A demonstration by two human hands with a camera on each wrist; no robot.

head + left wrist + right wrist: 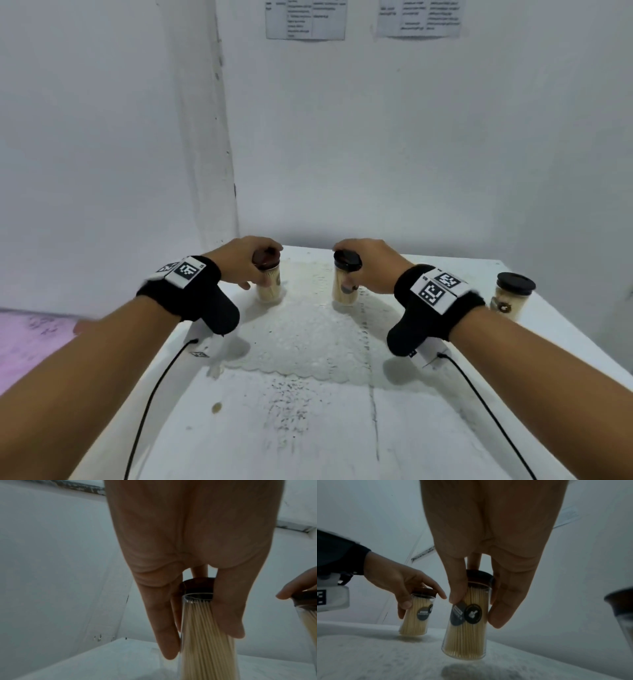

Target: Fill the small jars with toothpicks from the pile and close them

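Two clear jars packed with toothpicks and capped with dark lids are held just above the white table. My left hand grips the left jar from above, fingers down its sides. My right hand grips the middle jar the same way; the right wrist view shows this jar lifted and tilted, its shadow below. The left jar also hangs slightly off the surface there. A third lidded jar full of toothpicks stands alone at the right. No loose pile is visible.
A white lace mat lies under the jars on the table. White walls close the back and left, with papers taped high up. A pink surface lies at the left. Cables run from both wrist cameras.
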